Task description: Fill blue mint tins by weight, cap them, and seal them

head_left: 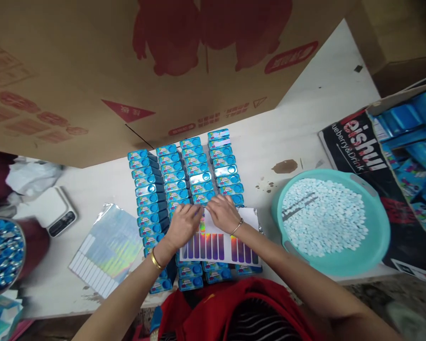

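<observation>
My left hand (185, 223) and my right hand (224, 214) meet fingertip to fingertip over rows of small blue tins (175, 177) with printed tops. Both hands have their fingers bent and pinched together; what is between the fingertips is too small to make out. Beneath my wrists, a white sheet with shiny rainbow sticker strips (213, 247) lies across the tins. A few tins in the far rows, such as one pale-topped tin (200, 178), look brighter on top. Another silvery sticker sheet (108, 248) rests on the table to the left.
A large cardboard box (206, 90) stands behind the tins. To the right are a turquoise basin (379, 227) of small pale pieces and a black carton (362, 156) of blue packages. On the left are a white scale (53, 213) and a round container (31, 251) of blue wrapped items.
</observation>
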A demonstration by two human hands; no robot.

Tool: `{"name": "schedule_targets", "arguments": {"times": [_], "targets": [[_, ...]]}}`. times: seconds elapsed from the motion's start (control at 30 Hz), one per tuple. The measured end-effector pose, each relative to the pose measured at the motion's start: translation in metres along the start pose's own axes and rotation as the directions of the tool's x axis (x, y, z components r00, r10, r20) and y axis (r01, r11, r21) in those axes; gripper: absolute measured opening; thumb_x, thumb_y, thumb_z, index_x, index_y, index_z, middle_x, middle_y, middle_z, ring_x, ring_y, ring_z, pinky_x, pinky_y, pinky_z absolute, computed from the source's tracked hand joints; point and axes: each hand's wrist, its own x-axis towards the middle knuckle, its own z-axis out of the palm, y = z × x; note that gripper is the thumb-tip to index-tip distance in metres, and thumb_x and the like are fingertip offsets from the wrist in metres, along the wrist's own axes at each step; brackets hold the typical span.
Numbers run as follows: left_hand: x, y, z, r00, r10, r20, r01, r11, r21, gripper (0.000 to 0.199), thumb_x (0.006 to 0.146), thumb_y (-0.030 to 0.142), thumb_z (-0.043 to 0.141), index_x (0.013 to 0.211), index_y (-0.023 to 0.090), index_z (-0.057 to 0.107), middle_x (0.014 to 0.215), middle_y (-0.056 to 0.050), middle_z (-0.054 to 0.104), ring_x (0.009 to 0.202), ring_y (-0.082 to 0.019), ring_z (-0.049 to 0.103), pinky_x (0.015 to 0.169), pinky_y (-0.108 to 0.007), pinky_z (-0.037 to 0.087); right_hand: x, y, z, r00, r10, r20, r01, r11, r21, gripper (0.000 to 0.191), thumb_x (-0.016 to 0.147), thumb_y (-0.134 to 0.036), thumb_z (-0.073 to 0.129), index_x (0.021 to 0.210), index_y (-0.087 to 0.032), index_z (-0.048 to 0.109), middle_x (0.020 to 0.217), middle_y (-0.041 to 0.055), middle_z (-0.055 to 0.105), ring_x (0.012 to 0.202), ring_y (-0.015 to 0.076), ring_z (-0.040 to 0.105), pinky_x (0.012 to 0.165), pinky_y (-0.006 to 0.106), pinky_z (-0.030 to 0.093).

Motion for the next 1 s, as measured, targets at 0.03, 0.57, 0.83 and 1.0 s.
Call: {"name": "schedule_targets", "arguments": {"times": [0.03, 0.57, 0.83, 1.0], "targets": [[-0.002, 0.0, 0.001, 1.0, 0.006, -0.003, -0.006, 1.0, 0.0, 0.028, 0.09, 0.013, 0.045, 0.111, 0.024, 0.06, 0.115, -0.008, 0.063, 0.093, -0.022, 0.056, 0.078, -0.038, 0.036, 0.0, 0.0, 0.001, 1.0, -0.004, -0.001, 0.004, 1.0, -0.006, 0.03, 0.097, -0.023, 0.037, 0.075, -0.017, 0.057, 0.079, 0.0065, 0.06, 0.082, 0.0216, 0.047, 0.075, 0.036, 0.026], [-0.029, 0.046, -0.047, 0.569, -0.822, -0.042, 0.23, 0.207, -0.951, 0.02, 0.074, 0.032, 0.071, 0.076, 0.022, 0.053, 0.078, -0.001, 0.06, 0.077, -0.016, 0.058, 0.075, -0.03, 0.046, -0.016, -0.005, 0.001, 0.985, 0.037, -0.169, 0.016, 0.953, 0.303, 0.041, 0.098, -0.042, 0.03, 0.103, -0.019, 0.063, 0.096, 0.01, 0.062, 0.093, 0.0248, 0.05, 0.082, 0.039, 0.034], [0.027, 0.038, -0.038, 0.446, -0.89, 0.098, 0.036, -0.091, -0.995, 0.027, 0.065, 0.03, 0.077, 0.072, 0.019, 0.054, 0.069, 0.003, 0.056, 0.068, -0.009, 0.055, 0.069, -0.021, 0.045, -0.017, -0.029, -0.024, 0.917, 0.295, -0.268, -0.028, 0.718, 0.695, 0.04, 0.085, -0.059, 0.05, 0.092, -0.021, 0.063, 0.099, 0.0091, 0.061, 0.097, 0.0252, 0.055, 0.089, 0.04, 0.04], [0.054, 0.038, -0.028, 0.466, -0.875, 0.135, 0.059, -0.122, -0.991, 0.026, 0.065, 0.033, 0.076, 0.072, 0.019, 0.055, 0.067, 0.003, 0.057, 0.066, -0.01, 0.055, 0.066, -0.022, 0.044, 0.003, -0.011, -0.031, 0.836, 0.533, -0.128, -0.106, 0.387, 0.916, 0.028, 0.088, -0.045, 0.052, 0.073, -0.022, 0.054, 0.07, -0.0004, 0.055, 0.069, 0.0162, 0.052, 0.069, 0.029, 0.043]]}}
